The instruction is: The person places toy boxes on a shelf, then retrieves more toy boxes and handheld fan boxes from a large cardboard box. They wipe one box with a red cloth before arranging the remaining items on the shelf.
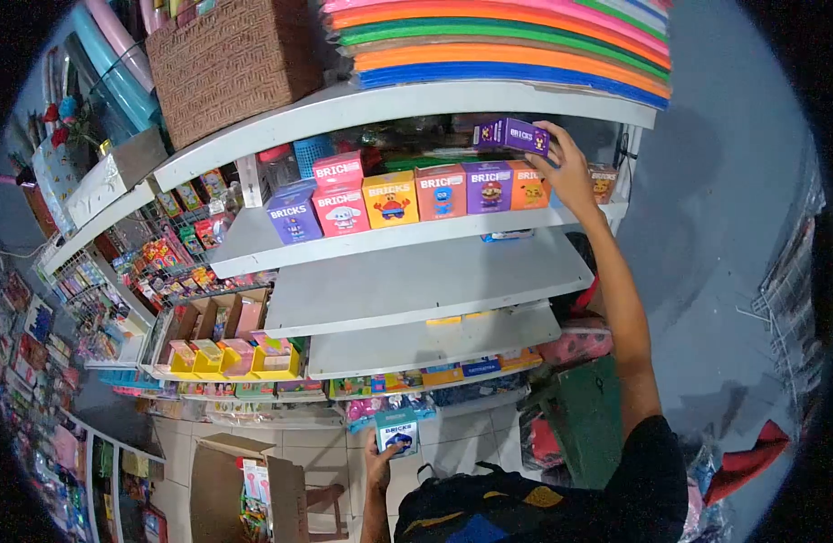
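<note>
My right hand [570, 170] reaches up to the upper shelf, its fingers closed on the right end of a purple BRICKS box [516, 136]. That box lies tilted just above a row of upright BRICKS boxes, over the purple one [489, 187] and the orange one [528, 185]. Low in front of my body, my left hand [377, 465] grips a teal BRICKS box [396, 425] with its printed front facing up. Further left in the row stand a yellow box [390, 199], a blue-violet box [294, 214] and two stacked pink-red boxes [340, 206].
Bare grey shelves [425, 281] step down below the row. Colourful foam sheets [507, 41] and a woven basket [231, 68] sit on top. An open cardboard carton [217, 493] stands on the tiled floor. Yellow bins [276, 362] line the lower left.
</note>
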